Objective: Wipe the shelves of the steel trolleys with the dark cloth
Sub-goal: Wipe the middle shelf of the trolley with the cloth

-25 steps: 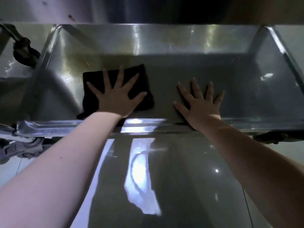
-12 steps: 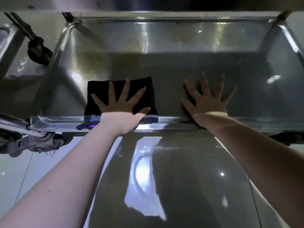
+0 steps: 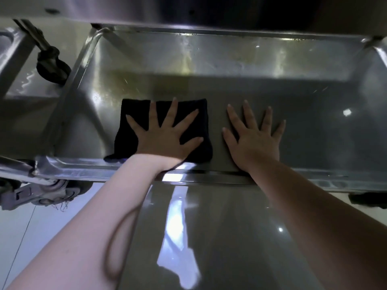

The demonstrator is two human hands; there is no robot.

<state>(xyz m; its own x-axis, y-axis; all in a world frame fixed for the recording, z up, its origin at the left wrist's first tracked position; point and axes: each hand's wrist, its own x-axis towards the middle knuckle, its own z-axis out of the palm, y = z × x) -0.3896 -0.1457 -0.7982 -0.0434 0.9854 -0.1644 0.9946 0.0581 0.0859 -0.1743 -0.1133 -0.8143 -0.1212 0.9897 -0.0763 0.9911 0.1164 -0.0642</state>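
A folded dark cloth (image 3: 129,130) lies flat on the bottom shelf of a steel trolley (image 3: 314,126), close to the shelf's raised front rim (image 3: 88,169). My left hand (image 3: 167,137) presses down on the cloth with its fingers spread wide and straight. My right hand (image 3: 254,137) lies flat on the bare steel just right of the cloth, fingers spread too. The shelf is dim under an upper shelf, with yellowish streaks near its back wall.
A second steel trolley (image 3: 12,51) stands to the left, with a black caster wheel (image 3: 52,65) hanging beside it. Another caster (image 3: 46,191) sits under the front left corner. A glossy tiled floor (image 3: 209,237) spreads below my arms. A steel edge (image 3: 209,28) overhangs the shelf.
My left hand with the cloth was drawn back to the front rim, then slid a little forward and right again. My right hand stayed flat on the shelf. The view has come closer.
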